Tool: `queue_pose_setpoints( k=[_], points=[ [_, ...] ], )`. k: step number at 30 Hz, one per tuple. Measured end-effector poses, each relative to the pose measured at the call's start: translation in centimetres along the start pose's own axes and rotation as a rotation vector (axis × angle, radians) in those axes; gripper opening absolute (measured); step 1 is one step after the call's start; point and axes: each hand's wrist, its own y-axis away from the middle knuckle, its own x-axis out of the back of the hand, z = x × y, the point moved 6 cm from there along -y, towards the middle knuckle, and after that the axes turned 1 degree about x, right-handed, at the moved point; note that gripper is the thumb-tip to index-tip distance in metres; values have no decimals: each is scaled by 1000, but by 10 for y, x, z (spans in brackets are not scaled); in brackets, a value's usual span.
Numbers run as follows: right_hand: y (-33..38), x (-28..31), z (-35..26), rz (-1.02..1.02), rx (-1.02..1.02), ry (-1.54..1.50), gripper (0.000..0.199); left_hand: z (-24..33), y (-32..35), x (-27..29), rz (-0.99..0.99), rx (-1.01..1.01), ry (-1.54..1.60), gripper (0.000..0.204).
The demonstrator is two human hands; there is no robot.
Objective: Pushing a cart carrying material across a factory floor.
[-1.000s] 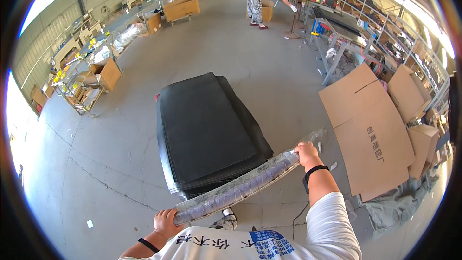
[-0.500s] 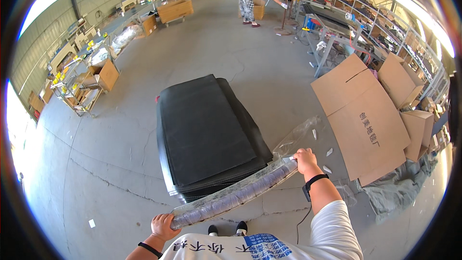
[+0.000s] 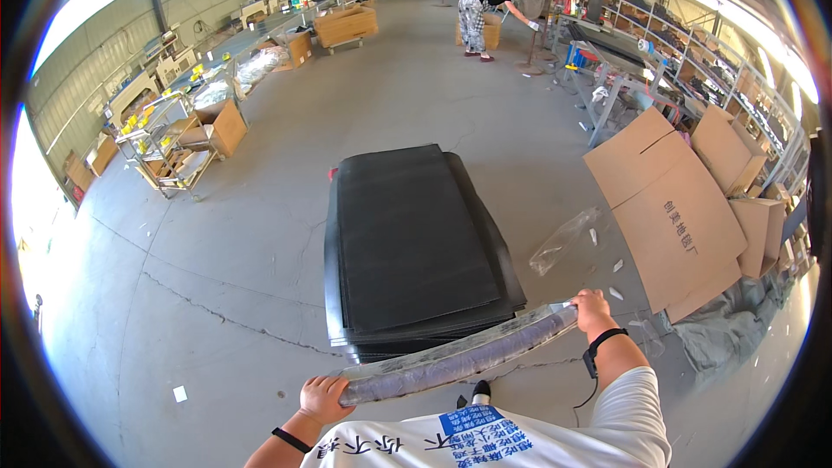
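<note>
A long roll (image 3: 459, 365) of greyish-purple material in clear plastic wrap spans the space before my body, held level and slightly bowed. My left hand (image 3: 324, 399) is closed round its left end. At the other end, somewhat higher and farther off, my right hand (image 3: 593, 310) grips the roll. Just beyond it lies a low stack of large black sheets (image 3: 412, 243), uneven at the edges; the roll covers part of its near edge. What supports the stack is hidden.
Crumpled clear plastic (image 3: 563, 241) and white scraps lie on the floor right of the stack. A flattened cardboard box (image 3: 672, 217) leans farther right, near open cartons. A loaded trolley (image 3: 169, 152) stands left. Another person (image 3: 477, 22) bends forward at the back.
My view has turned left, so the stack and room sit farther right in the picture. Both hands still hold the roll. My feet have shifted, and the floor plastic now shows apart from the roll.
</note>
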Motion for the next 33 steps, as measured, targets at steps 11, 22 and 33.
queue_pose_setpoints(
  k=[11,22,33],
  points=[
    [130,-13,-132,-177,-42,94,45,-142,86,41,-22,-85,30,55],
    [204,-32,-300,-400,371,35,49,-302,129,106,31,-71,-38,54],
    [251,-70,-505,-776,688,-110,50,-513,157,123,-199,288,-102,53]
  ],
)
